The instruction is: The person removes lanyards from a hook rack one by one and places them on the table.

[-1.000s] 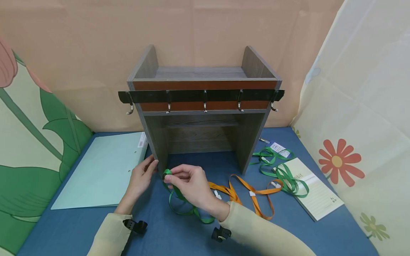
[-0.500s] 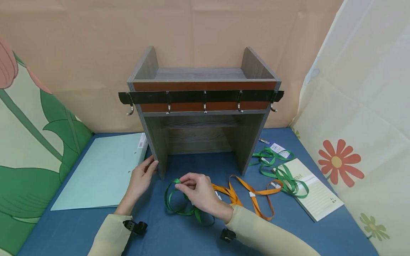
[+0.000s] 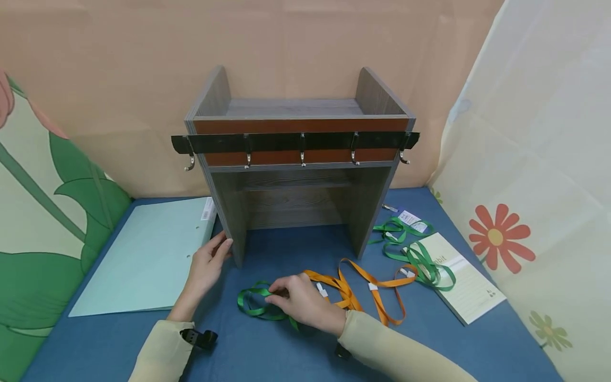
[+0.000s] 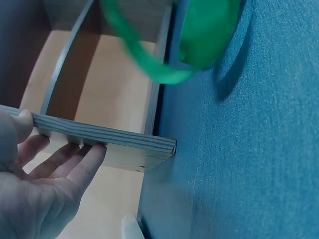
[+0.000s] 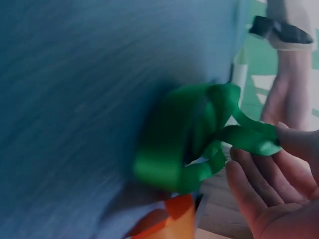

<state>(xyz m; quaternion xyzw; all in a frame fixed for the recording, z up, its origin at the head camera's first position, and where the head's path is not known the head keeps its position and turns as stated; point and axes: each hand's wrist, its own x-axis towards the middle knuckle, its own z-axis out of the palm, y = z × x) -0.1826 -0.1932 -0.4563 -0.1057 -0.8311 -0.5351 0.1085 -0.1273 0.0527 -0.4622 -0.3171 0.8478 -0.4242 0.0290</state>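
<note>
A grey wood-look shelf (image 3: 232, 228) with a black hook rail (image 3: 274, 142) stands at the back of the blue table. My left hand (image 3: 205, 270) holds the front edge of its left side panel. In the left wrist view the thumb lies at the panel edge (image 4: 99, 132), the fingers against the outer face. My right hand (image 3: 303, 302) pinches a green ribbon lanyard (image 5: 167, 134) between thumb and fingers. Its loops lie low over the table in front of the shelf; whether they all touch the cloth I cannot tell.
An orange lanyard (image 3: 378, 283) lies right of my right hand. More green lanyards (image 3: 422, 260) lie partly over a cream notebook (image 3: 472, 297), near a card (image 3: 411, 220). At the left lies a pale blue folder (image 3: 138, 260). Several silver hooks hang from the rail.
My right hand has moved away from the shelf's left panel, right and down, lowering the green lanyard towards the table. The left hand keeps its place on the panel. The view has shifted slightly.
</note>
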